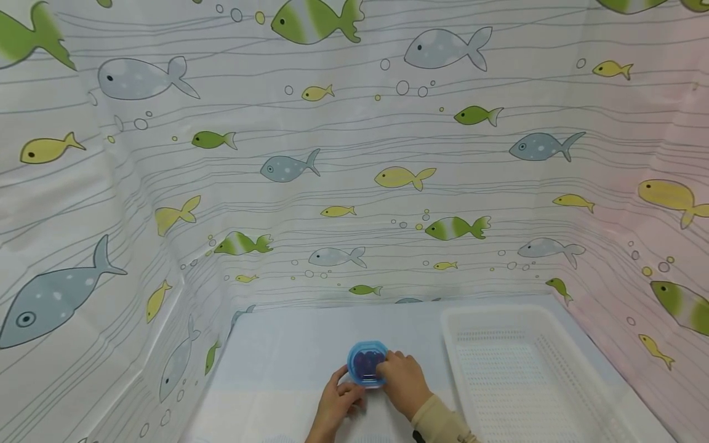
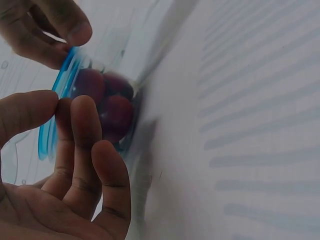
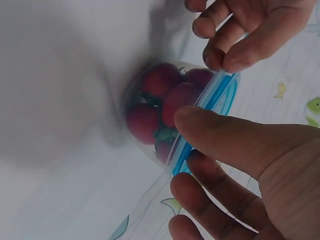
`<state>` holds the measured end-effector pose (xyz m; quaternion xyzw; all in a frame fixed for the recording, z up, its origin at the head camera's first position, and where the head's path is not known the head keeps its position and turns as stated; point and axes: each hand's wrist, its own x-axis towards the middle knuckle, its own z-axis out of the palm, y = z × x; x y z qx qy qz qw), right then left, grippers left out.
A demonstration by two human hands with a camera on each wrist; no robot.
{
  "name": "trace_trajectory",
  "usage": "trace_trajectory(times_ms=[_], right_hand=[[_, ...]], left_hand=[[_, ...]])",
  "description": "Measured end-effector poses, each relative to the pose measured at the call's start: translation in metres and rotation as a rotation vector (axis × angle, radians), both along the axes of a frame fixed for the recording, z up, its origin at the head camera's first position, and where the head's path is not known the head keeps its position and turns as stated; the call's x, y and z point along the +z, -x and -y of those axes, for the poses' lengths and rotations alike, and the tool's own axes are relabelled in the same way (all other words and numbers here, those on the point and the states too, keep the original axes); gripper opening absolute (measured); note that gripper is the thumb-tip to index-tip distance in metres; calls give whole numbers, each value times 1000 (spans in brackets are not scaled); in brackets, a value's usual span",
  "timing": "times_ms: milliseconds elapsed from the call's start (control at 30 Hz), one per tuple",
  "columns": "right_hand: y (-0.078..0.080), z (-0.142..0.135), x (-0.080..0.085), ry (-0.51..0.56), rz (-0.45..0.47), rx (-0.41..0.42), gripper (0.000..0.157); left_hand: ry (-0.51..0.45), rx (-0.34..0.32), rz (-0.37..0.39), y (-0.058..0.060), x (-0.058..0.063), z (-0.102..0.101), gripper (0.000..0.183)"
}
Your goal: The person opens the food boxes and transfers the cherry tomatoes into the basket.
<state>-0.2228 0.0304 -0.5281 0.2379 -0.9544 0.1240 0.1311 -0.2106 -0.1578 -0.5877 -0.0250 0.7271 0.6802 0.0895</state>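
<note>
A small clear plastic container point(image 3: 172, 105) with a blue-rimmed lid point(image 1: 352, 357) stands on the white table, between the two hands. Inside are several red cherry tomatoes point(image 3: 144, 122), some with green stems, dark through the lid in the head view. My left hand point(image 1: 339, 401) pinches the lid's rim between thumb and forefinger at the near left, its other fingers curved beside the container wall. From the right, my right hand point(image 1: 407, 383) grips the rim, thumb on one side and fingertips on the other. Part of the lid is hidden behind the right hand.
A white perforated plastic basket point(image 1: 451, 351) stands on the table point(image 1: 288, 344) to the right of the hands. Behind and at both sides rises a white sheet point(image 1: 354, 135) printed with fish and wavy lines.
</note>
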Motion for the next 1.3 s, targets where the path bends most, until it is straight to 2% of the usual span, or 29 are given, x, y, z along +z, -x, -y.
trace_trajectory(times_ms=[367,600,933,1100,1233,1300], right_hand=[[-3,6,3,-71,-21,-2,17],[-4,4,8,-89,-148,13,13],[3,2,27,-86,-305,33,9],[12,-2,29,-9,-398,9,10],[21,-6,28,116,-477,-44,13],[26,-7,29,193,-483,-85,13]], left_hand=[[0,7,6,3,-4,2,81],[0,11,0,2,-2,2,81],[17,22,1,3,-3,1,78],[22,28,-2,3,-2,0,78],[50,38,-5,5,-2,-1,82],[60,43,-5,6,-3,-2,82]])
